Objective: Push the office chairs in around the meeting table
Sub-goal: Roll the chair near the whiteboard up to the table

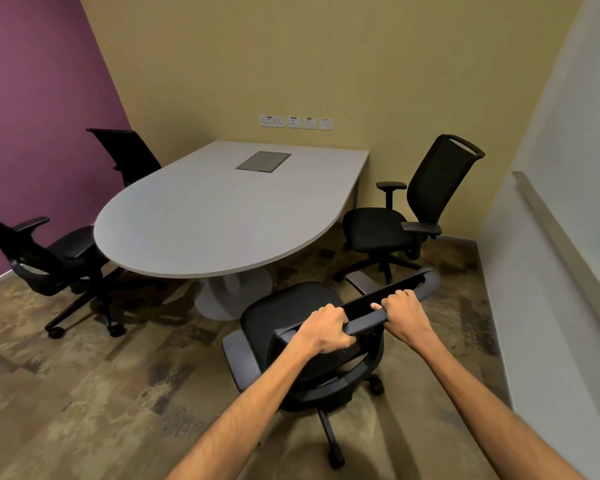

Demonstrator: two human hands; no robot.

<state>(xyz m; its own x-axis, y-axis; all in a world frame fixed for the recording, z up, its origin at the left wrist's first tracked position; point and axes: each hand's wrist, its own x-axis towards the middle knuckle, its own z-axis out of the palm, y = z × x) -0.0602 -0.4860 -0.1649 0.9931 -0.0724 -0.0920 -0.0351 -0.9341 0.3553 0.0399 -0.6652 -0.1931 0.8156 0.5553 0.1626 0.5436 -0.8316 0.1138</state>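
Both hands are wrapped tight around the top bar of the nearest office chair [291, 317], left hand [324, 329] at the left end and right hand [404, 311] toward the middle. It sits a bit back from the rounded end of the grey tabletop [205, 216], angled. Another chair [395, 216] is pulled out on the right, and two more [59, 251] stand on the left by the purple wall.

A: What are the hands doing?
B: Left hand [324, 329] and right hand [404, 311] are both gripping the top bar of the near chair [291, 306], fingers curled over it.
A: And beyond the hands?
B: Meeting table [222, 209] is sitting ahead; the right chair [413, 216] is standing past the right hand, just off the table edge.
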